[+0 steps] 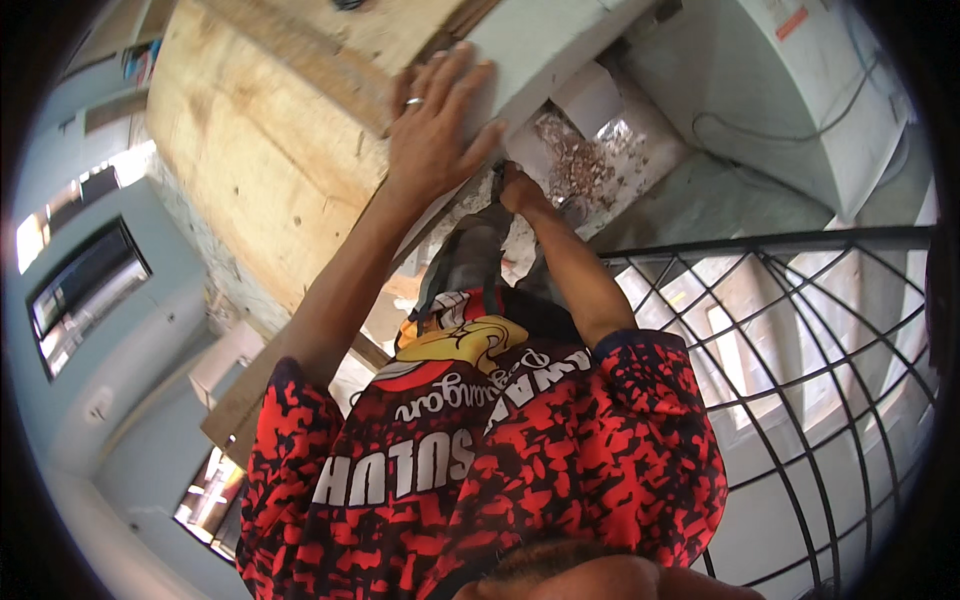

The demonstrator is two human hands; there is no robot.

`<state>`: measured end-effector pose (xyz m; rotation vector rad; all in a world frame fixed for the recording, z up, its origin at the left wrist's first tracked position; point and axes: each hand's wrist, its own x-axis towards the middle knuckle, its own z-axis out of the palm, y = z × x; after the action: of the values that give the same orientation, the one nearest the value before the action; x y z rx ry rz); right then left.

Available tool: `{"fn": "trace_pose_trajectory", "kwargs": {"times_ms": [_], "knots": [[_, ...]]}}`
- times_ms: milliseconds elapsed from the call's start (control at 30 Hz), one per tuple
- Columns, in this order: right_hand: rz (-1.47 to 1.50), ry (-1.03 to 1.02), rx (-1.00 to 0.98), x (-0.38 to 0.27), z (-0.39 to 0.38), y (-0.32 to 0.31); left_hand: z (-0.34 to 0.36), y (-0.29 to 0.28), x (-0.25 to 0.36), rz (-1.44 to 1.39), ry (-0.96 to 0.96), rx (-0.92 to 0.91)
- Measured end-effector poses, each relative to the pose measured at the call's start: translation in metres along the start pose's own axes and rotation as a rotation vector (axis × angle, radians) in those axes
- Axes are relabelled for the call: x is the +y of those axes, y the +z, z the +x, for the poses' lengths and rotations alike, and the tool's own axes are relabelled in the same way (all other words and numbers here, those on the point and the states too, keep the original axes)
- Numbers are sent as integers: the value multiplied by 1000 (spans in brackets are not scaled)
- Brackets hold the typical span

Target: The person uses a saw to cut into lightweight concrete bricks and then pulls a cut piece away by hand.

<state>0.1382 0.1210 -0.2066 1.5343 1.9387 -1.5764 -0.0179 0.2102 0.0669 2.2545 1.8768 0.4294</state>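
Observation:
My left hand [436,135], with a ring on one finger, lies flat with its fingers stretched out. It rests across the wooden edge and the pale grey board [550,65]. A wide plywood panel [270,170] with visible knots stretches to its left. Lower down, beside the underside of the board, my right hand [516,190] is closed. Something small and dark shows at its fingers, too hidden to name. Below that hand, the floor is strewn with reddish-brown rubble [575,165].
A black metal grille [800,330] runs along the right, with pale steps [745,370] behind it. At the upper right is a grey wall [760,110] with a loose cable [790,136]. A wooden plank [245,405] juts out beside my left arm. Windows [90,285] lie at the far left.

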Motion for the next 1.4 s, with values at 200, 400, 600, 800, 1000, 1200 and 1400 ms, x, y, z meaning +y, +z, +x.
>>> {"fn": "trace_pose_trajectory", "kwargs": {"times_ms": [200,400,600,800,1000,1200,1400], "knots": [[-71,18,55,10,-28,-13,-7,37,-12,-80,19,71],[-161,-38,112,26,-30,-21,-4,49,-22,-166,78,37],[-142,-33,103,21,-29,-16,-9,51,-30,-140,100,7],[-217,-25,130,11,-32,-17,-12,43,-17,-34,109,60],[-312,127,19,-17,-40,-19,-16,18,-11,-60,63,69],[-247,-158,188,38,26,28,-7,14,-8,-87,69,32],[-224,-3,39,-5,-76,-30,-20,11,-13,-54,8,42]]}}
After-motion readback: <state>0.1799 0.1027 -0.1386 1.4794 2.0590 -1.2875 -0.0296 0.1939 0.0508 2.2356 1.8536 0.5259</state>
